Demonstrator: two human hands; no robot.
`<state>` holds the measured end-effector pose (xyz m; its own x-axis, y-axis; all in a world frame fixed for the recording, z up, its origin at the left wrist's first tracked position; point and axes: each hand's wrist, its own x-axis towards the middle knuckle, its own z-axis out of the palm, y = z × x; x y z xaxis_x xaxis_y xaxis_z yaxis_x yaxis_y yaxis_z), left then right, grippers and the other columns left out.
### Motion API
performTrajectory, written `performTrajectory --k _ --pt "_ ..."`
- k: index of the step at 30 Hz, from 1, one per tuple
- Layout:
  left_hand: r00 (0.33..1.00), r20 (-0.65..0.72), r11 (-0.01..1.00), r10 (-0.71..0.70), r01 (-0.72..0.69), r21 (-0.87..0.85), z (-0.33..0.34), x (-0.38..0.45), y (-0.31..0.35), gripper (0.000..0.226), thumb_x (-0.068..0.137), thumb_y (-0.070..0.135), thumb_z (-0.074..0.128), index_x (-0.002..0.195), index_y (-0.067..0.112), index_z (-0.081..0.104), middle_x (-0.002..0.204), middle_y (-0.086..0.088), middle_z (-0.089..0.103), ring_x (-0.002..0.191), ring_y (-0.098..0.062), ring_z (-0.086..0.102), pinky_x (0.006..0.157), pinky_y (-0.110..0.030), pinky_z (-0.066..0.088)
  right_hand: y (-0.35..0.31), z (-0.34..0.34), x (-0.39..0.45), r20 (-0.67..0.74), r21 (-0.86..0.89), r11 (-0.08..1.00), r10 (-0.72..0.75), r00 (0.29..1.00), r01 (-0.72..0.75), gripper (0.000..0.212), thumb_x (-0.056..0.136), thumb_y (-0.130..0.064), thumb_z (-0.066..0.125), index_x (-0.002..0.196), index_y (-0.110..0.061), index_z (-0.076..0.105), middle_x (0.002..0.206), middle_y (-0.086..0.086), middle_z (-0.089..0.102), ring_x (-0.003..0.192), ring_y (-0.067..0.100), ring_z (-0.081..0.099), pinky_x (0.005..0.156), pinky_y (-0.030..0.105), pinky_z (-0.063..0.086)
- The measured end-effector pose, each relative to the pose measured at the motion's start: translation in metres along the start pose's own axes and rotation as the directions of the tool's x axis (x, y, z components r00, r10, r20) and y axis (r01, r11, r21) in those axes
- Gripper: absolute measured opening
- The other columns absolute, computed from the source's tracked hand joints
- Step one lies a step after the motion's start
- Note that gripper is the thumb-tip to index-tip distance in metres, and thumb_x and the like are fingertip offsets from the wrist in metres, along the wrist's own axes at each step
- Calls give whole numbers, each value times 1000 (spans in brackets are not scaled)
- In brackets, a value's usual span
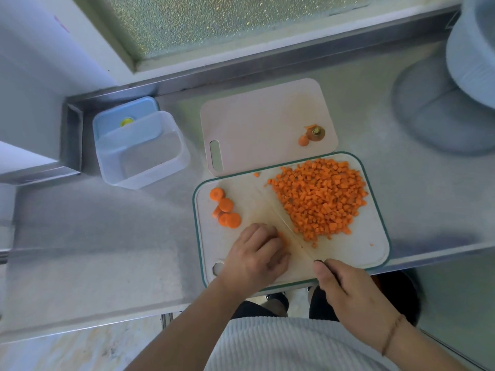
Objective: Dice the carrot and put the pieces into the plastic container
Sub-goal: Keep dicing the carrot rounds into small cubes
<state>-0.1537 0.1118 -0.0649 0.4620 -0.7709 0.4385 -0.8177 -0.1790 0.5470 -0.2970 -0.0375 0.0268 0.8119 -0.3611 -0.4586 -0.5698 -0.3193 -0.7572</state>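
Seen from the head camera, a green-rimmed cutting board (375, 253) lies at the near edge of a steel counter (107, 236). A big heap of diced carrot (320, 199) covers the board's 1 o'clock part. A few thick carrot rounds (226, 210) lie near its 9 o'clock edge, well apart from the heap.

The left hand (257, 254) sits at the board's 6 o'clock side, fingers curled down over a small carrot piece (282, 238) that is mostly hidden under the fingertips. The right hand (348, 287) grips the handle of a knife (292, 236), whose thin blade runs toward 11 o'clock between the left fingers and the heap.

Beyond the board at 12 o'clock lies a pink cutting board (254, 124), touching it, with the carrot top and a scrap (312, 135) near its far right corner. The plastic container (144, 153) stands open at 10 o'clock, no carrot inside, with its blue lid (120, 116) propped behind it.
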Motion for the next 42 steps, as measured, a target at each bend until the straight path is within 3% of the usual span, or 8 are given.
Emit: performTrajectory --k 5,8,15,21,26,29,35,42 --pt "999 16 999 34 -34 -12 1 0 -1 8 84 4 79 90 1 76 99 -9 71 94 -30 66 86 -38 55 11 -7 -22 84 -89 996 37 996 -29 71 76 -85 17 81 -29 60 72 -3 68 64 6 61 66 27 48" --pt "1000 10 999 25 -25 -27 1 0 -3 8 85 3 80 91 0 77 100 -10 72 97 -29 66 89 -36 55 22 -8 -27 84 -94 994 60 995 -52 76 67 -94 10 72 -31 54 72 -1 65 56 11 57 59 28 42" --pt "1000 19 999 12 -11 -52 0 1 -3 7 84 2 81 89 1 76 98 -10 72 95 -28 69 88 -36 56 17 6 -11 87 -135 990 50 995 -38 74 80 -80 6 86 -26 57 74 1 67 75 13 62 75 35 49" --pt "1000 4 1000 25 -25 -7 0 -5 -5 4 86 5 79 88 3 75 96 -8 69 92 -28 66 86 -38 55 4 7 0 18 -13 1000 -10 1000 10 72 82 -81 16 69 -20 52 63 2 57 59 12 52 61 31 45" --pt "1000 -13 999 2 -2 -46 -1 -2 -3 4 86 2 76 83 2 75 93 -8 70 90 -26 64 85 -33 55 24 2 -24 118 -55 998 40 992 -34 74 85 -78 16 96 -23 64 80 4 69 77 15 64 80 40 50" --pt "1000 -21 998 -14 13 -56 -1 -1 -4 5 87 2 76 82 2 75 91 -8 71 89 -26 65 83 -32 55 23 8 -20 136 -79 996 47 990 -37 71 87 -76 14 96 -24 63 86 2 70 86 15 64 85 39 50" --pt "1000 -20 999 21 -21 -36 -3 -2 -4 4 84 2 80 83 3 75 92 -8 72 87 -25 66 81 -35 56 6 19 4 43 -119 992 -26 999 31 79 81 -81 6 75 -20 55 65 4 59 65 15 56 67 38 47" --pt "999 -8 999 40 -40 -5 -7 -7 -5 8 89 6 71 84 3 77 94 -8 72 93 -22 64 89 -30 55 12 5 -27 118 -53 997 62 991 -56 61 89 -65 21 82 -20 61 69 2 63 63 13 57 70 34 47"
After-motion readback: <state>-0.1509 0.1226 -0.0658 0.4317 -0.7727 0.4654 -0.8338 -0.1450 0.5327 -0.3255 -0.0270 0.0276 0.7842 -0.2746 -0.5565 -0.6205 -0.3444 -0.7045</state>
